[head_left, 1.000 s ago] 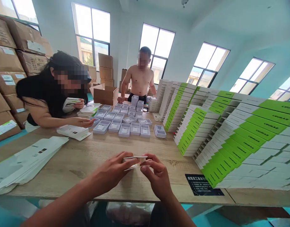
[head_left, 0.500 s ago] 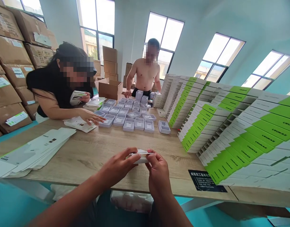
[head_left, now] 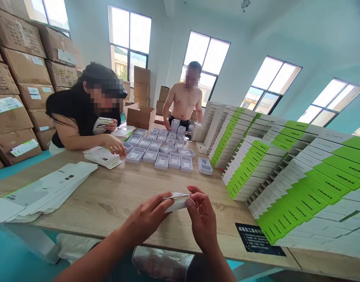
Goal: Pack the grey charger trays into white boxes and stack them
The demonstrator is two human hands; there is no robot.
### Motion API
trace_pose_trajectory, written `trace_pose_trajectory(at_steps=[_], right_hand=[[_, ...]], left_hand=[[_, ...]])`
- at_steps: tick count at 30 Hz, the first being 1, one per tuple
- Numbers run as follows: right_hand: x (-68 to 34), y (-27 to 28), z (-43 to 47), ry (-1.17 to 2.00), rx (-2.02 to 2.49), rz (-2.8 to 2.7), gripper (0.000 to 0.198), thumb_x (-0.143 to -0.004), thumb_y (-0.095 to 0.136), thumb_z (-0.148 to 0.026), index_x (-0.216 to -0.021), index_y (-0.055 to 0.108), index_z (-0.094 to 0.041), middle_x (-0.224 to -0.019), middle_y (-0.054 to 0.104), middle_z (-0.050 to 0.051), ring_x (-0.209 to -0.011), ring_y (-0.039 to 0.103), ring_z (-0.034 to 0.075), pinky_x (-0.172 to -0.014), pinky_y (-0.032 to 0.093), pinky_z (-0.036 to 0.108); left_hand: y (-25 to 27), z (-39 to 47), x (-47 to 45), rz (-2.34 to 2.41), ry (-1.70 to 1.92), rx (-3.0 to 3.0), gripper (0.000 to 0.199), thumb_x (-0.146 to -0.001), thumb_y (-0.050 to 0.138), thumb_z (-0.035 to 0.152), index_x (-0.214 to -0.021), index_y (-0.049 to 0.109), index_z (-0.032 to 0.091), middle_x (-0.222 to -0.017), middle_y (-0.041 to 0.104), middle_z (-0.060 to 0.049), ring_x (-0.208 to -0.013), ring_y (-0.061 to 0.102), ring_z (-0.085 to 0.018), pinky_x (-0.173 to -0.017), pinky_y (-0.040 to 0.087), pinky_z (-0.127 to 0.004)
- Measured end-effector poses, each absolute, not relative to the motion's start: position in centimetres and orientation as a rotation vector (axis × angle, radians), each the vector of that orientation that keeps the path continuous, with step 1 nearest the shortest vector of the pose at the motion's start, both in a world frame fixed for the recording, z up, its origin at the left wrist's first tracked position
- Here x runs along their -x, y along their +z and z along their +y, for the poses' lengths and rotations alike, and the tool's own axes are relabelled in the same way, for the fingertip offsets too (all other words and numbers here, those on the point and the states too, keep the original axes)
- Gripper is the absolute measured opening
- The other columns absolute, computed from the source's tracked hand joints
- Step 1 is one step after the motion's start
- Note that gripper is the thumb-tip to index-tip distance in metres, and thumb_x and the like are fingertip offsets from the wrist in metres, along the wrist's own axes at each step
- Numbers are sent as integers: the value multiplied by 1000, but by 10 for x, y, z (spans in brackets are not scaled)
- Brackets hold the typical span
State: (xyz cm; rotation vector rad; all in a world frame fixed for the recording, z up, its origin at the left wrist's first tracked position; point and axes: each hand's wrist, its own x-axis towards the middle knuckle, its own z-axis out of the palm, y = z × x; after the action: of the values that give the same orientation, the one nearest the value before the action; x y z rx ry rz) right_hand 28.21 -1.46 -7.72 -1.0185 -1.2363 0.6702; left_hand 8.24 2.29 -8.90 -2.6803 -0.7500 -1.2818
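Note:
A small white box point(head_left: 179, 202) is held in front of me, a little above the near edge of the table. My left hand point(head_left: 152, 209) grips its left end, the thumb on the near side and the fingers over the top. At the right end, my right hand point(head_left: 202, 209) pinches the box by its upper corner between thumb and fingers. A thin white edge, like a flap or sheet, runs along the top of the box. What the box holds is hidden.
Several open white trays point(head_left: 162, 161) stand beyond my hands. Stacked white and green cartons point(head_left: 300, 196) rise on the right. Flat printed cartons point(head_left: 47, 188) lie on the left. Two co-workers are across the table point(head_left: 118, 184); one hand point(head_left: 115, 145) reaches by the trays. A black sign point(head_left: 257, 239) lies near the edge.
My right hand has shifted slightly, its fingers lifting more at the box's upper right corner. The box shows more of its near side. The co-worker's hand has drawn back from the nearest left tray.

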Motion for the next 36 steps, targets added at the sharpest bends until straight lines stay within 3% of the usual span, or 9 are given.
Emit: trace_pose_trajectory(at_steps=[2, 6, 11, 14, 21, 25, 29, 36], right_hand=[[-291, -80, -14, 561, 1010, -1479, 6, -95, 62, -29, -99, 66, -26, -126, 71, 7, -120, 64, 21, -101, 50, 35], [-295, -87, -1, 293, 981, -1653, 14, -96, 60, -21, -101, 70, -29, -111, 77, 3, -103, 73, 17, -89, 56, 25], [-284, -99, 18, 145, 943, -1547, 12, -93, 61, -26, -84, 69, -26, -94, 78, 2, -85, 75, 17, -75, 57, 21], [-279, -96, 13, 241, 1029, -1455, 19, -95, 60, -33, -81, 69, -25, -94, 77, 4, -88, 74, 19, -76, 56, 23], [-276, -66, 5, 474, 1201, -1405, 22, -93, 63, -42, -86, 73, -24, -97, 76, 7, -93, 70, 23, -85, 53, 32], [-287, -53, 12, 491, 1207, -1432, 18, -87, 70, -41, -86, 71, -23, -90, 76, 5, -85, 69, 22, -81, 53, 34], [-304, -42, 15, 432, 1145, -1716, 34, -74, 86, -31, -105, 73, -26, -113, 75, 6, -105, 68, 25, -94, 53, 38], [-309, -32, 8, 336, 1091, -1765, 26, -80, 81, -29, -106, 78, -29, -115, 76, 7, -105, 71, 27, -93, 56, 40]], left_hand=[[-90, 22, -82, -770, -1281, 2656, 25, -103, 48, 21, -128, 53, 18, -128, 68, -14, -115, 70, -23, -91, 61, -31], [-95, 24, -84, -764, -1353, 2557, 27, -106, 39, 25, -126, 56, 19, -121, 72, -11, -108, 73, -18, -90, 60, -25], [-98, 32, -85, -714, -1437, 2551, 24, -107, 38, 27, -121, 56, 20, -114, 74, -11, -100, 75, -16, -84, 60, -19], [-97, 33, -81, -723, -1529, 2598, 18, -105, 45, 29, -118, 55, 23, -120, 72, -11, -103, 75, -16, -84, 60, -19], [-93, 41, -74, -767, -1687, 2665, 29, -99, 57, 23, -128, 60, 26, -123, 74, -11, -109, 74, -20, -92, 62, -29], [-79, 46, -73, -805, -1726, 2710, 30, -96, 63, 21, -126, 63, 23, -122, 74, -11, -110, 73, -21, -95, 61, -32], [-67, 48, -69, -912, -1751, 2793, 32, -93, 67, 21, -124, 65, 23, -122, 75, -9, -112, 72, -21, -97, 60, -34], [-56, 45, -70, -1153, -1856, 2951, 30, -89, 72, 29, -118, 69, 24, -122, 74, -8, -109, 72, -22, -95, 61, -37]])
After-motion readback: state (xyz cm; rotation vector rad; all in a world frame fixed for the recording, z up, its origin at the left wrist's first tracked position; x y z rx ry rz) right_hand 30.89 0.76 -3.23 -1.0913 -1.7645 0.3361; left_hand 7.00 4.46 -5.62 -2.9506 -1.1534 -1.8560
